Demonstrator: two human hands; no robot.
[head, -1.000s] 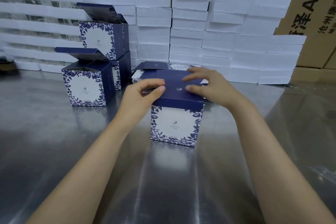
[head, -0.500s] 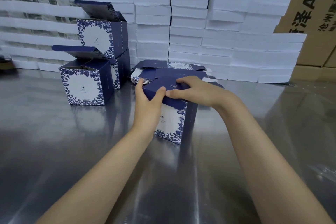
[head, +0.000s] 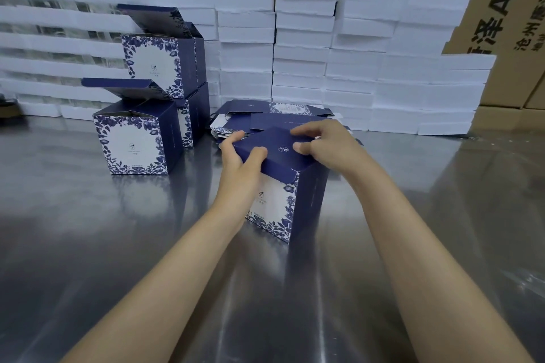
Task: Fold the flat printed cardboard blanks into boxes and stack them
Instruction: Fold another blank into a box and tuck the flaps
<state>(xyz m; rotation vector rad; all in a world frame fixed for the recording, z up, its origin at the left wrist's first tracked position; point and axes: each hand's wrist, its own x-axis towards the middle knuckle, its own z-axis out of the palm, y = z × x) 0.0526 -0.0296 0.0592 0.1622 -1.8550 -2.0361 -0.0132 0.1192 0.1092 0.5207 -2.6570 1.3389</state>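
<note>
A navy box with a blue floral white front (head: 287, 200) stands on the steel table, turned corner-on toward me. My left hand (head: 240, 165) grips its top left edge, thumb on the lid. My right hand (head: 324, 146) holds the lid from the right, thumb pressed near the small logo. Behind the box lies a pile of flat printed blanks (head: 274, 115). To the left stand folded boxes with lids raised: one in front (head: 137, 141), another (head: 159, 63) stacked on a lower box (head: 193, 115).
Stacks of white foam slabs (head: 354, 62) line the back of the steel table (head: 88, 230). Brown shipping cartons (head: 507, 9) rise behind them. Clear packages with white slabs (head: 44, 38) fill the far left.
The box has been turned from facing me to corner-on. Both hands shifted from pressing the lid flat to gripping its edges.
</note>
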